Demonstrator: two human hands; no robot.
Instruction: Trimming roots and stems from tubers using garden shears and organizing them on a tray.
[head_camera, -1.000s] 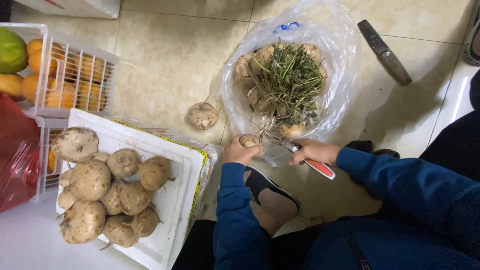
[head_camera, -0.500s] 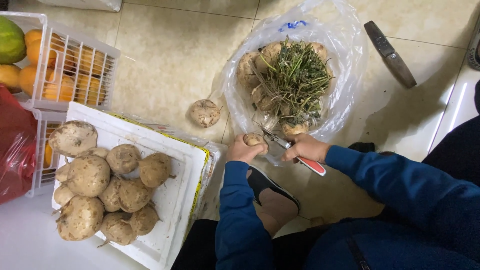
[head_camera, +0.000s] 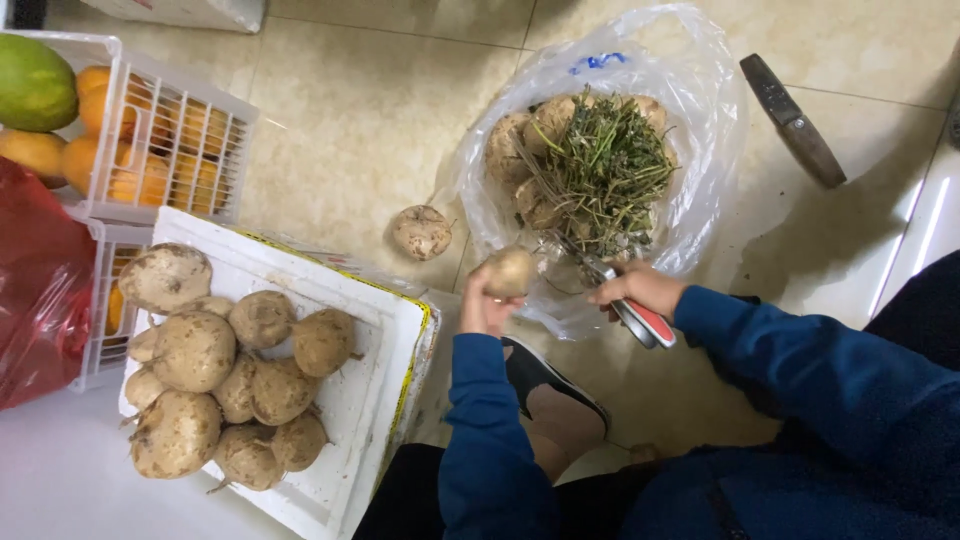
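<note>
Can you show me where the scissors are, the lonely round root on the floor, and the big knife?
scissors (head_camera: 640, 318): head view, on the red handle.
lone root (head_camera: 421, 232): head view, on its middle.
cleaver (head_camera: 792, 120): head view, mid-length.

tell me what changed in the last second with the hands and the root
The left hand has lifted the root a little and turned it away from the shears; a second ago the blades were against its stem end. The right hand keeps hold of the shears. The loose root on the floor, the bag and the white tray stayed put.
</note>
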